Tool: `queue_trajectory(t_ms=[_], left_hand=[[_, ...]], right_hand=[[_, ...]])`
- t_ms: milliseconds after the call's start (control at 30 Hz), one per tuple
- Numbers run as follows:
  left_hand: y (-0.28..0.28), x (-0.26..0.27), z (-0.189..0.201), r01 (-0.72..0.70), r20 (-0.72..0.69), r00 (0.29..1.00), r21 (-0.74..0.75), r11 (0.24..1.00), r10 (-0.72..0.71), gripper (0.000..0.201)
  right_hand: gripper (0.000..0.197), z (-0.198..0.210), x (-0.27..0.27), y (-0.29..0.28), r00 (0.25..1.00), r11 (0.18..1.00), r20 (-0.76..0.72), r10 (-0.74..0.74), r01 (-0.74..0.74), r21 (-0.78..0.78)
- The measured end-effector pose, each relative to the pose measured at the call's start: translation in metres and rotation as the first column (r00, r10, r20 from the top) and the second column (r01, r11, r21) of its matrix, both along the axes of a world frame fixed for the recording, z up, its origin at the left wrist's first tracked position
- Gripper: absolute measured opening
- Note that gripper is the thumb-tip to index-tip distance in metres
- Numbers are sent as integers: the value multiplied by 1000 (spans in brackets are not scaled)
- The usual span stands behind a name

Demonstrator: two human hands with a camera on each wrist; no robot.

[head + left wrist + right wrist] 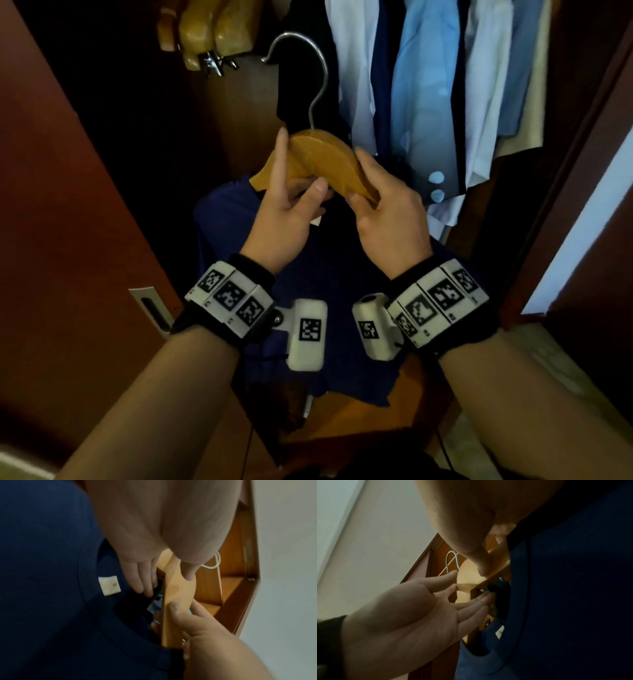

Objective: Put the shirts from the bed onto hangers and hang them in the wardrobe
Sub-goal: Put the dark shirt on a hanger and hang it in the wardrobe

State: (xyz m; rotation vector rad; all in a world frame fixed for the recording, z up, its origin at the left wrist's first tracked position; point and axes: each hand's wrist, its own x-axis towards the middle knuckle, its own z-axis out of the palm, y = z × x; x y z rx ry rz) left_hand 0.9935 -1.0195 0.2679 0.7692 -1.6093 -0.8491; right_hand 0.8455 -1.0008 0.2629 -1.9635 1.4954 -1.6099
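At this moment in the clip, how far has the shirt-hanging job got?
Done: several shirts already hang in the wardrobe, though which came from the bed can't be told. In hand: the left hand and right hand hold a wooden hanger, one end tucked into the navy shirt, the other end bare. Left: seat that shoulder and hook the hanger on the rail; the bed is out of view.

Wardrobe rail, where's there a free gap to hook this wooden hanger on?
Free: the dark gap between the empty wooden hangers at left and the black garment. Crowded: right of that, hung shirts pack the space to the wardrobe's side. The rail itself is out of view.
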Motion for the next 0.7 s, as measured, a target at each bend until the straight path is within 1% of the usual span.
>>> queue_trajectory(t_ms=[67,200,267,367,533,700], left_hand=[[-8,4,2,40,-79,996,29,999,-38,78],[-27,13,14,89,-194,979,92,992,-70,96],[-36,15,21,79,-165,984,92,993,-63,103],[-48,15,30,105,-122,988,86,991,-94,106],[-51,10,48,195,-92,978,72,978,-188,100],[-49,8,71,238,-81,969,39,970,-235,93]], right_hand=[[57,2,8,-1,1000,1000,21,-1,1,17],[55,3,23,7,998,998,43,39,-41,49],[57,1,29,16,999,997,22,38,-40,70],[62,1,35,31,998,991,-66,10,-1,132],[70,6,38,53,982,966,-157,-103,136,220],[72,11,40,71,949,939,-226,-218,267,218]])
